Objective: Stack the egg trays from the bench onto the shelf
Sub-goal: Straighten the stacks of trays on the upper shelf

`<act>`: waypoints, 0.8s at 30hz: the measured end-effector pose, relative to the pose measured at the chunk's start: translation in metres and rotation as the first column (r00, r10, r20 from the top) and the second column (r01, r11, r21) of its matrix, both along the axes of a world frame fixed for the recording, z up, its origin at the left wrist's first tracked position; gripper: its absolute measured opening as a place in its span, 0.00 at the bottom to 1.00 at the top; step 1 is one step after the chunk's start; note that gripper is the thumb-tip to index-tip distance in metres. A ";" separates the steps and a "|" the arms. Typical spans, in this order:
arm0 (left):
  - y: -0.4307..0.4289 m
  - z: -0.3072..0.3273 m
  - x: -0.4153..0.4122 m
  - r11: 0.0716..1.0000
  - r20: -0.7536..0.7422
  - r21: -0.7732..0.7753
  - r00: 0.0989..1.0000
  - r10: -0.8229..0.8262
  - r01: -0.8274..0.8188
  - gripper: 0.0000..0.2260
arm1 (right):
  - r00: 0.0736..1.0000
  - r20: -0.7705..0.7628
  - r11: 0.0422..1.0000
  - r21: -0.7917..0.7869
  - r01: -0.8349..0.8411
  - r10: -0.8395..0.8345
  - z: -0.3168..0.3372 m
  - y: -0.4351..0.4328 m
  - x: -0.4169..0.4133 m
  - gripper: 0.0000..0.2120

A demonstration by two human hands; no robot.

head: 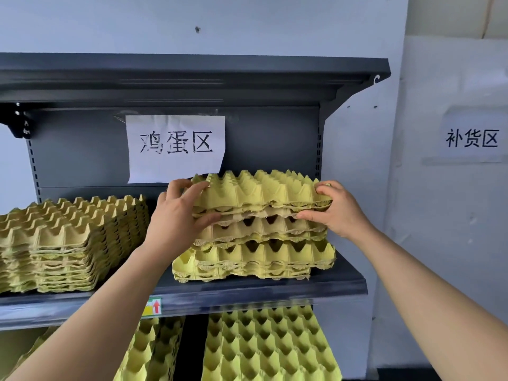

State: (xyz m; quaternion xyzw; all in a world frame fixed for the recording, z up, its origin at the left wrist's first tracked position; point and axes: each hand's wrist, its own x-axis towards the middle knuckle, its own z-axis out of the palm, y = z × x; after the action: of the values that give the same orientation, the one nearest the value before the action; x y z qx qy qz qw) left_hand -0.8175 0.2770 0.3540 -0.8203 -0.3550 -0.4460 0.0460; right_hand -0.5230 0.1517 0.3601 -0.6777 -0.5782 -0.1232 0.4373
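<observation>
The top egg tray (261,188) sits on the right stack (255,257) on the shelf (247,290). The left hand (176,215) and right hand (338,210) pinch its two ends. A paper sign (176,147) hangs just behind its far left corner. A taller pile (68,243) stands to the left, and more trays (264,345) lie below.

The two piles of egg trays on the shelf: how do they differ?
The left pile is nested tight and even; the right pile sits loose, with gaps and ragged edges. The right pile reaches higher than the left pile. Nobody touches the left pile, while the left hand and right hand grip the right pile's top trays. Both are yellow moulded cardboard on the same shelf.
</observation>
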 end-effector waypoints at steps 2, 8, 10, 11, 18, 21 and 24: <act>0.004 -0.007 0.002 0.997 -0.021 -0.071 1.000 -0.009 0.007 0.32 | 1.000 -0.015 0.997 -0.071 -0.008 0.007 -0.005 0.006 0.005 0.40; 0.004 -0.021 0.009 0.974 -0.026 -0.226 0.999 -0.025 0.019 0.37 | 0.999 -0.031 0.989 -0.142 -0.048 0.044 -0.019 0.011 0.011 0.41; 0.003 -0.022 0.008 0.970 -0.074 -0.242 0.997 -0.018 0.000 0.43 | 0.998 -0.031 0.986 -0.154 -0.062 0.058 -0.024 0.009 0.011 0.44; 0.002 -0.022 0.007 0.968 -0.099 -0.252 0.995 -0.016 -0.009 0.45 | 0.997 -0.031 0.985 -0.156 -0.073 0.069 -0.026 0.007 0.010 0.46; 0.001 -0.034 0.004 0.965 -0.143 -0.263 0.989 -0.034 -0.004 0.44 | 0.997 0.062 0.983 -0.182 -0.028 0.040 -0.037 0.007 0.006 0.51; 0.006 -0.029 0.002 0.966 -0.096 -0.255 0.993 -0.067 0.041 0.41 | 0.998 0.055 0.991 -0.134 -0.012 0.020 -0.032 0.006 0.001 0.48; 0.015 -0.018 -0.004 0.960 -0.080 -0.271 0.993 -0.092 0.068 0.43 | 0.997 0.075 0.997 -0.075 0.009 -0.004 -0.023 0.000 -0.006 0.46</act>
State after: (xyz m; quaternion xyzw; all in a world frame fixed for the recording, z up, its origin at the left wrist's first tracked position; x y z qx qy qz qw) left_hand -0.8220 0.2918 0.3357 -0.8522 -0.3760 -0.3576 -0.0670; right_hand -0.5294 0.1521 0.3370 -0.6905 -0.5963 -0.1279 0.3890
